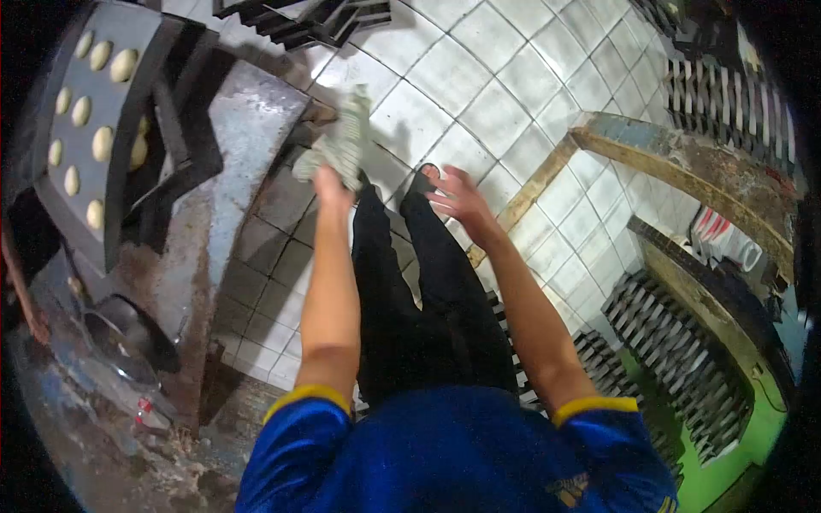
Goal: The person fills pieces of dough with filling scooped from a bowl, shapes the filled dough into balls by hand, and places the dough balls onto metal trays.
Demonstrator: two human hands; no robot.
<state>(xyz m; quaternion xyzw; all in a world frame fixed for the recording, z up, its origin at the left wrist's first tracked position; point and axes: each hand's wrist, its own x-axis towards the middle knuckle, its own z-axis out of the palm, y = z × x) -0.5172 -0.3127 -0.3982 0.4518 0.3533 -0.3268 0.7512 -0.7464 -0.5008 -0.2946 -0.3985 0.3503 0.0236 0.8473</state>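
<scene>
**My left hand (332, 186) is gripping a cloth (344, 137) while my right hand (462, 201) is spreading its fingers**

My left hand is closing around the near end of the pale, patterned cloth, and the rest of it is bunching and hanging beyond my knuckles. The cloth is hanging in front of me, near the edge of the table (256, 98) on my left; I can't quite tell whether it is touching anything below. My right hand is showing parted fingers, somewhat blurred, and is holding nothing that I can see. It is hovering above the tiled floor (479, 90), well apart from the table. My left arm is reaching almost straight forward, and my right forearm is slanting inward, bringing both hands near each other. On the table, a dark tray (116, 103) is carrying rounded dough pieces (81, 111).
</scene>
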